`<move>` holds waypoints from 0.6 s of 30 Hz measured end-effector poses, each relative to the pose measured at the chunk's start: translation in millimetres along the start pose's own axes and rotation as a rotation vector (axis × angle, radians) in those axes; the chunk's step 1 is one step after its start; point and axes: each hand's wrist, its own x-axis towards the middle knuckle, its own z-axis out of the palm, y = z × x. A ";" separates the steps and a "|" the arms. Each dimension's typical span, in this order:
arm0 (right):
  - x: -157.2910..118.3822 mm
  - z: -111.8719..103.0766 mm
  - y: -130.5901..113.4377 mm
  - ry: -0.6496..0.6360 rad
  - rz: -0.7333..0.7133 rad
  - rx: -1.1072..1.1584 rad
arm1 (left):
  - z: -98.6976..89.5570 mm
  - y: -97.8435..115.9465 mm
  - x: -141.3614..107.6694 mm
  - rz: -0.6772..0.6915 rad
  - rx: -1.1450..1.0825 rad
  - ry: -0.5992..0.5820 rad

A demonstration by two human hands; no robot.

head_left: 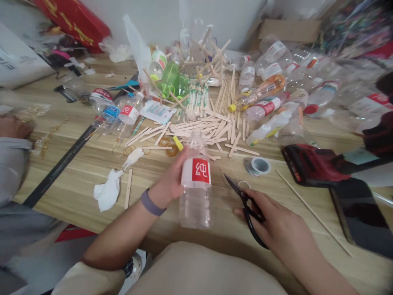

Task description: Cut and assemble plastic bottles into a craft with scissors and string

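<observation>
My left hand [172, 176] grips a clear plastic bottle [196, 205] with a red and white label, held near the table's front edge. The bottle's neck points away from me, and its left side is partly covered by my fingers. To the right of it, my right hand [270, 217] is wrapped round the handles of black scissors [245, 198]. Their blades point up and left and look closed. A grey roll of tape [258, 166] lies just beyond the scissors. Behind the bottle is a pile of flat wooden sticks [211, 127].
Many plastic bottles [270, 90] crowd the back right. A red and black power tool [316, 164], a phone [362, 217] and a thin stick [313, 213] lie on the right. Crumpled tissue [108, 190] and a black strip [61, 168] are left. Another person's hand [14, 127] rests at far left.
</observation>
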 end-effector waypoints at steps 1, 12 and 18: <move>-3.6 0.8 1.4 -0.027 -0.018 0.004 | 1.0 3.2 -0.3 -0.002 -0.028 -0.005; -9.2 -3.1 -14.5 -0.002 -0.132 0.081 | -1.3 4.6 -1.7 -0.001 -0.134 -0.095; -10.8 -34.4 -59.3 -0.267 -0.375 0.447 | -8.6 6.6 -0.1 0.048 -0.188 -0.043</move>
